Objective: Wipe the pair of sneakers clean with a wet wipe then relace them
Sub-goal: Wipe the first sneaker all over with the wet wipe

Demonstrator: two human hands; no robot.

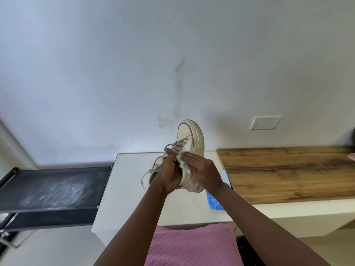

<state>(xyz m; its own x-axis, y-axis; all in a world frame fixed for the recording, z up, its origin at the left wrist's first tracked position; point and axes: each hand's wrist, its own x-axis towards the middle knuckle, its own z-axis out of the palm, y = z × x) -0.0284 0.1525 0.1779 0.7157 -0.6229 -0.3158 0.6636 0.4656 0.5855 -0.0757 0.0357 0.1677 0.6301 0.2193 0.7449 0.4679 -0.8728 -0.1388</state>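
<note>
My left hand (170, 172) grips a cream sneaker (192, 137) at its collar and holds it up above the white table (124, 189), toe pointing up and away. Its laces hang loose by my fingers. My right hand (199, 169) presses a white wet wipe (186, 160) flat against the sneaker's side. The second sneaker (156, 166) lies on the table behind my left hand, mostly hidden, with a lace trailing toward the front.
A blue wipes packet (215, 202) lies on the table under my right forearm. A wooden countertop (288, 173) runs to the right. A dark treadmill deck (53, 187) sits at the left. Pink cloth (192, 244) covers my lap.
</note>
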